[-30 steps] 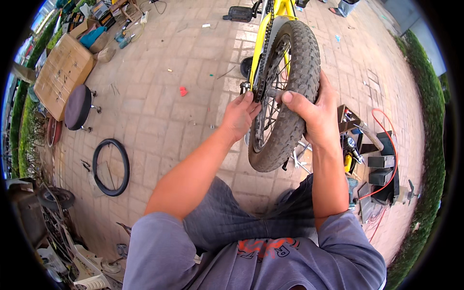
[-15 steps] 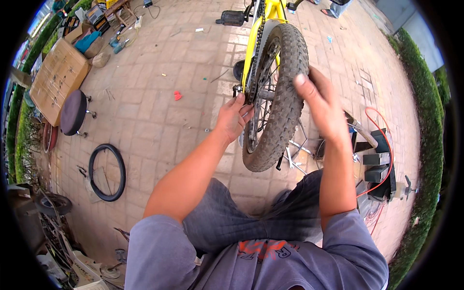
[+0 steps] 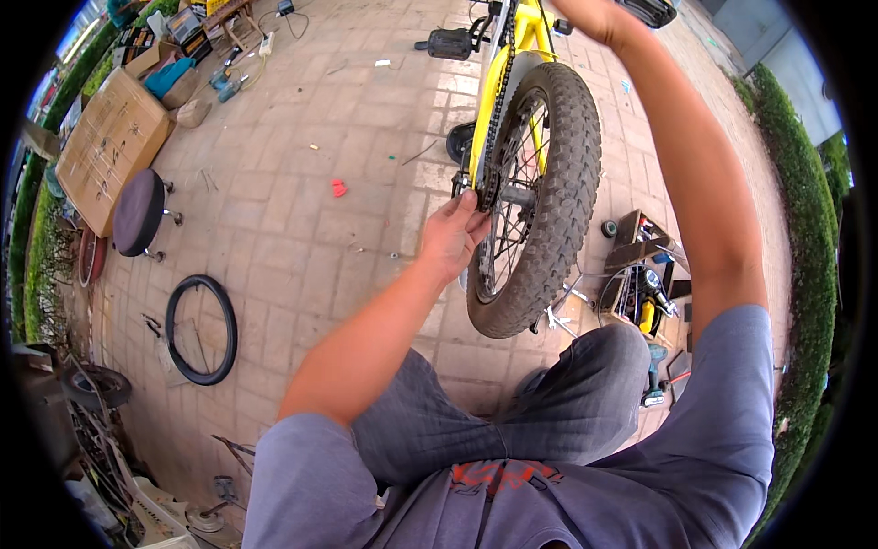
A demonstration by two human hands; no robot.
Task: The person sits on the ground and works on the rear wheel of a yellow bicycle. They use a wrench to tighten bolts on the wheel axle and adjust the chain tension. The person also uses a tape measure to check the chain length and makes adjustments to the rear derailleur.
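Observation:
A yellow bicycle frame (image 3: 528, 32) stands in front of me, its fat knobby rear tire (image 3: 572, 169) toward me, with black spokes and a chain (image 3: 501, 96) on the left side. My left hand (image 3: 453, 236) is closed at the axle end (image 3: 485, 192) beside the sprocket; its fingertips are partly hidden. My right hand (image 3: 590, 20) reaches up past the tire to the top edge, near the frame and a black pedal (image 3: 645, 13); its fingers are cut off from view. Another black pedal (image 3: 448, 46) sticks out at the left.
Bent knees are below the wheel. Right: wooden toolbox (image 3: 631, 252), cordless drill (image 3: 654, 371), hedge (image 3: 791, 220). Left: black tube ring (image 3: 229, 334), round stool (image 3: 137, 210), cardboard sheet (image 3: 110, 137), cluttered tools (image 3: 219, 78), scooter parts (image 3: 137, 494).
My right hand has left the tire and moved up to the top edge. My left hand stays at the axle, shifting slightly with the wheel. More of the toolbox shows.

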